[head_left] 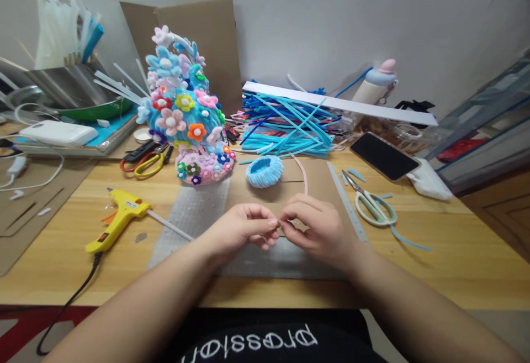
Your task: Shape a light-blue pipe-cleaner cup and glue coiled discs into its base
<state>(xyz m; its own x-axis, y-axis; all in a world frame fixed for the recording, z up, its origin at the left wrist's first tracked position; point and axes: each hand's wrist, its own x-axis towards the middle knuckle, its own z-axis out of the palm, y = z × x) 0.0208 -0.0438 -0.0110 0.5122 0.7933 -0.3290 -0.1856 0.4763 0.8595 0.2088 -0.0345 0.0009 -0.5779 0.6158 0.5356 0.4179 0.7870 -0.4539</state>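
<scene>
My left hand and my right hand meet at their fingertips over the cardboard, both closed in a pinch. From behind my right hand a pink pipe cleaner sticks up and curves away; its near end is hidden at the pinched fingertips. Just beyond the hands sits a small round light-blue cup of fuzzy pipe cleaners, hollow side up. To its left stands a decoration covered in many-coloured fuzzy flowers, on a pink flowered base.
A yellow glue gun lies left, its cord over the table edge. Scissors and blue scraps lie right, near a phone. Blue pipe cleaners are heaped at the back. A cutting mat lies under the cardboard.
</scene>
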